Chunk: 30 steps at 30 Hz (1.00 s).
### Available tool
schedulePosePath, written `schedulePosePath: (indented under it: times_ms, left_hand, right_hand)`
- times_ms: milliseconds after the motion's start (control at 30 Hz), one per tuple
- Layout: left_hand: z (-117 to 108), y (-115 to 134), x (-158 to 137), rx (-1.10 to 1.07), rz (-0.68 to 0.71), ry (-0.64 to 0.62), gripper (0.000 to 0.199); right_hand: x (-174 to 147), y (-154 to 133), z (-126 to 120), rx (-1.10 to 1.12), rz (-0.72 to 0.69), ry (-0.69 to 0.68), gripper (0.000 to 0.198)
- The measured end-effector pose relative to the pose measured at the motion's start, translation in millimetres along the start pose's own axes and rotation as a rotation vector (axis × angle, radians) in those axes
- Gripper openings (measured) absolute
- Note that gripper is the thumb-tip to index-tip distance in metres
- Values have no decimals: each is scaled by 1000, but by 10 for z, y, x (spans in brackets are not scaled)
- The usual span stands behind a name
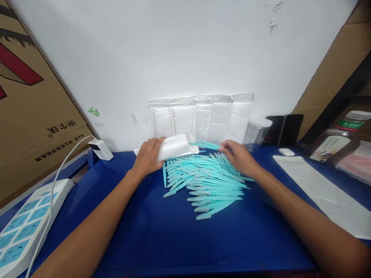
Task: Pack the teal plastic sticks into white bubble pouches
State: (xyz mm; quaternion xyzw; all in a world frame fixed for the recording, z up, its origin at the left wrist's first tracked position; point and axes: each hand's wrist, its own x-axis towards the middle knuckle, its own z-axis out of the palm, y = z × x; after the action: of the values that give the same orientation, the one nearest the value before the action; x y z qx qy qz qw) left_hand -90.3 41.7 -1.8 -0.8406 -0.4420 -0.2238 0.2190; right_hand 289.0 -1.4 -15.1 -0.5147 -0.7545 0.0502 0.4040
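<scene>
The room is brightly and evenly lit from above, so the white wall [185, 50] nearly washes out while the blue table [162, 239] keeps a deep, saturated colour with only faint, soft shadows under the forearms and beside the pile of turquoise plastic sticks [205, 185]. A mild sheen shows on the white bubble mailers [203, 117] leaning at the wall and on the clear plastic jar [256, 133], without hard glare. The middle is sharp, but the wide lens bends and stretches the edges: the cardboard box [31, 112] and the power strip [26, 224] lean outward and look slightly soft.
</scene>
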Motion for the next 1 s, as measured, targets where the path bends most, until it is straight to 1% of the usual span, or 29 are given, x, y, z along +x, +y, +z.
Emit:
schedulePosePath:
  times_ms: [100, 200, 367, 467, 533, 567, 633, 700, 767, 800, 833, 867, 933, 967, 1000]
  left_hand:
    - [5, 82, 4, -18, 60, -43, 77]
    - [2, 201, 10, -26, 104, -66, 78]
    - [-24, 402, 11, -51, 187, -69, 76]
    - [-31, 455, 4, -81, 160, -58, 77]
    - [-25, 446, 0, -122, 84, -4, 76]
    - [-17, 427, 1, -153, 18, 52, 75]
    - [10, 363, 6, -239, -176, 208, 74]
    - [56, 267, 16, -341, -423, 360, 70]
    - [119, 159, 26, -438, -643, 444, 61]
    - [152, 110, 29, -475, -720, 462, 56]
    - [182, 70, 30, -506, -765, 462, 52]
    - [207, 44, 30, -528, -782, 451, 51]
    - [233, 35, 25, -549, -753, 413, 53]
    - [233, 51, 22, -549, -722, 394, 55]
    - [224, 76, 20, -545, -689, 373, 57]
  right_hand:
    - [-23, -109, 18, 9, -28, -25, 26]
    - [-77, -305, 75, 52, -78, -27, 26]
    - [-182, -569, 192, 135, -179, 29, 28]
    - [-210, -650, 175, 175, -182, 95, 26]
    - [-209, -684, 124, 179, -168, 185, 25]
    - [-202, -693, 94, 168, -156, 254, 25]
    - [-182, -682, 45, 128, -124, 387, 24]
    - [-155, -623, 22, 78, -97, 444, 23]
    - [-129, -524, 26, 19, -81, 388, 26]
    - [-119, -466, 33, -10, -71, 318, 27]
    - [-111, -410, 40, -31, -65, 220, 29]
    - [-105, -357, 44, -42, -63, 101, 29]
    - [-99, -276, 40, -45, -65, -132, 29]
    - [-98, -247, 33, -49, -68, -214, 29]
    - [-98, -226, 24, -59, -70, -264, 30]
